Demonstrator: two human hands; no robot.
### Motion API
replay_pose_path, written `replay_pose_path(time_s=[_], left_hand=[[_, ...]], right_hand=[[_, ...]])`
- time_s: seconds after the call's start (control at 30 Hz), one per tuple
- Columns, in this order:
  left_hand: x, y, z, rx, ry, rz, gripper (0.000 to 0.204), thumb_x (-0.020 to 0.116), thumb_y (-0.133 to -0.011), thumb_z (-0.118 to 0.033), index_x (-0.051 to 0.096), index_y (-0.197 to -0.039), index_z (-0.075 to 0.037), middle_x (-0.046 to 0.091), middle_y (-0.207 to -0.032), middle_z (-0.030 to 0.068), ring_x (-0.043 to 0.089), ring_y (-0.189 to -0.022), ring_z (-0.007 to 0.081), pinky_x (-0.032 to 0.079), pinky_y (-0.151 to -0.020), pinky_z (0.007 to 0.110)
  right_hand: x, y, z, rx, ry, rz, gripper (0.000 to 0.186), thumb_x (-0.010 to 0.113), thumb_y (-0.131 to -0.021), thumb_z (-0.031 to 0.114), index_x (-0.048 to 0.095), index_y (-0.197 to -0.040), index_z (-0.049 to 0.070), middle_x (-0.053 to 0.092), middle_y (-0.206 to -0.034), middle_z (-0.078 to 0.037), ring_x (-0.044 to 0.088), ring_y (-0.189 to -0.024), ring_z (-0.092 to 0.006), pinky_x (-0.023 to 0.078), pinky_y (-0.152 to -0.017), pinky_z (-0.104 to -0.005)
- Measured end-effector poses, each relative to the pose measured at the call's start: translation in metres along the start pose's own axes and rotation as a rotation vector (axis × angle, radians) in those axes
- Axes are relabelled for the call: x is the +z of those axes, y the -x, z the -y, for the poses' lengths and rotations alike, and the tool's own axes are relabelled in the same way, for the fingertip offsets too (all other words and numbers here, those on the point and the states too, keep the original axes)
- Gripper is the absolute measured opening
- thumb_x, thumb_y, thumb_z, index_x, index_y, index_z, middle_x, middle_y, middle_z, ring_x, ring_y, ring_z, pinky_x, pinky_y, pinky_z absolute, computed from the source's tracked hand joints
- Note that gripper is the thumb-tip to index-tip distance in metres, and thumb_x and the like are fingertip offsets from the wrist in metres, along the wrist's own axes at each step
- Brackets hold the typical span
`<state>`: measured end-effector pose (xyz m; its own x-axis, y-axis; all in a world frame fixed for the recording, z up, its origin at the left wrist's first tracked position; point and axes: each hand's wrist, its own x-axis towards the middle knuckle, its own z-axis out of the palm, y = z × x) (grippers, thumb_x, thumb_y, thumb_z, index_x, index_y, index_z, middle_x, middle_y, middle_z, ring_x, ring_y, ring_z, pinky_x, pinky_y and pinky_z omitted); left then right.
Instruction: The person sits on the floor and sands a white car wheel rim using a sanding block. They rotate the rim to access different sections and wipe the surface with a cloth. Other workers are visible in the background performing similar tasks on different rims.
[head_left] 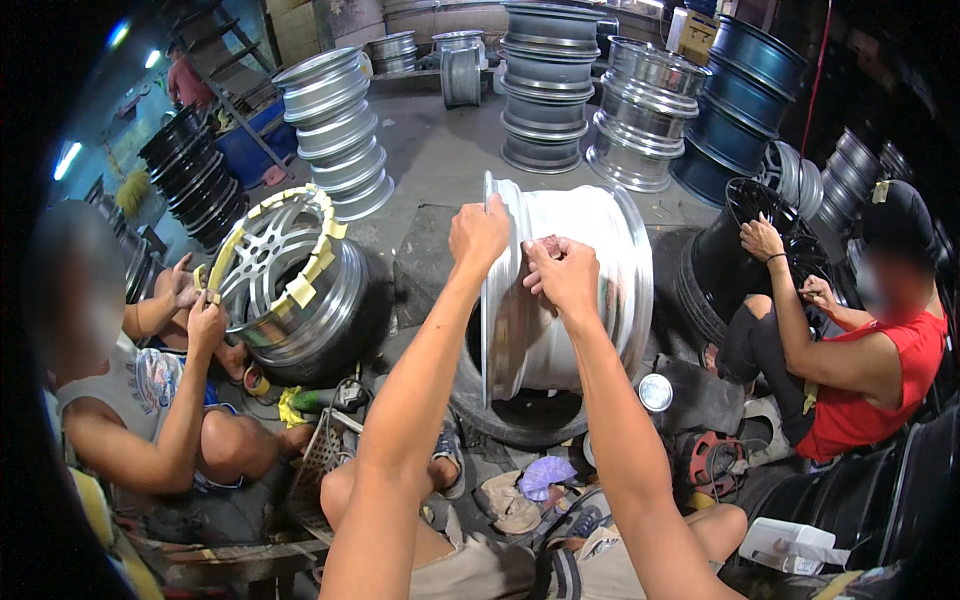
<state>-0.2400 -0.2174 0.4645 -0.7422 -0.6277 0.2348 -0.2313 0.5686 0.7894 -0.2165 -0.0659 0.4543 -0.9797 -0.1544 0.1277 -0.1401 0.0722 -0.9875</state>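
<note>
A silvery-white wheel rim [622, 300] stands on edge in front of me, resting on a black tyre [530, 425] that lies flat. My left hand [478, 238] is closed around the rim's left flange near its top. Between the fingers of my right hand [563, 278] is a small reddish-brown piece of sandpaper [547, 243], pressed against the outer barrel of the rim. Part of the sandpaper is hidden by my fingers.
Co-workers sit left and right; one handles a rim edged with yellow tape [318, 262], the other a black rim [748, 205]. Stacked rims [545, 90] stand behind. Near my feet lie a green power tool [340, 396], a purple cloth [546, 477] and a round can [655, 392].
</note>
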Motion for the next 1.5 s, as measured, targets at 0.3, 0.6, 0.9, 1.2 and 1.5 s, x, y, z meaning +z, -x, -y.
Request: replay_pose_path(time_s=[0.3, 0.6, 0.9, 1.2, 1.5], left_hand=[[-0.001, -0.003, 0.001, -0.003, -0.001, 0.023, 0.056, 0.052, -0.1, -0.045, 0.078, -0.095, 0.004, 0.073, -0.103, 0.0327, 0.069, -0.103, 0.0511, 0.053, -0.092, 0.056], [0.001, -0.003, 0.008, 0.044, 0.006, 0.009, 0.056, 0.052, -0.1, -0.043, 0.078, -0.093, 0.006, 0.072, -0.101, 0.0342, 0.069, -0.104, 0.0511, 0.053, -0.094, 0.056], [0.001, -0.004, 0.005, 0.03, 0.029, 0.037, 0.056, 0.052, -0.1, -0.043, 0.078, -0.094, 0.007, 0.072, -0.103, 0.0346, 0.069, -0.103, 0.0523, 0.052, -0.094, 0.057], [0.002, -0.006, 0.009, 0.039, 0.03, 0.026, 0.056, 0.053, -0.101, -0.043, 0.078, -0.092, 0.006, 0.072, -0.101, 0.0341, 0.069, -0.103, 0.0522, 0.052, -0.095, 0.057], [0.005, -0.008, 0.01, 0.043, 0.04, 0.014, 0.056, 0.053, -0.099, -0.044, 0.077, -0.095, 0.006, 0.072, -0.104, 0.0343, 0.068, -0.104, 0.0527, 0.052, -0.096, 0.057]], right_hand=[[0.002, -0.008, 0.01, 0.011, 0.018, -0.021, 0.023, 0.074, -0.094, 0.015, 0.073, -0.085, -0.006, 0.07, -0.066, -0.009, 0.07, -0.054, -0.0161, 0.055, -0.049, -0.0285], [0.003, -0.004, 0.01, 0.049, 0.009, 0.001, 0.025, 0.075, -0.094, 0.019, 0.074, -0.087, -0.005, 0.07, -0.069, -0.009, 0.069, -0.053, -0.0152, 0.053, -0.048, -0.028], [0.003, -0.006, 0.007, 0.063, 0.014, -0.024, 0.023, 0.074, -0.095, 0.016, 0.073, -0.088, -0.005, 0.07, -0.067, -0.009, 0.068, -0.052, -0.0156, 0.053, -0.045, -0.029], [0.006, -0.007, 0.005, 0.04, 0.016, -0.021, 0.024, 0.074, -0.094, 0.018, 0.072, -0.086, -0.005, 0.07, -0.068, -0.009, 0.068, -0.052, -0.0154, 0.052, -0.047, -0.0292], [0.005, 0.001, 0.011, 0.044, 0.067, -0.034, 0.027, 0.073, -0.095, 0.019, 0.072, -0.085, -0.006, 0.07, -0.068, -0.009, 0.069, -0.053, -0.017, 0.054, -0.046, -0.0299]])
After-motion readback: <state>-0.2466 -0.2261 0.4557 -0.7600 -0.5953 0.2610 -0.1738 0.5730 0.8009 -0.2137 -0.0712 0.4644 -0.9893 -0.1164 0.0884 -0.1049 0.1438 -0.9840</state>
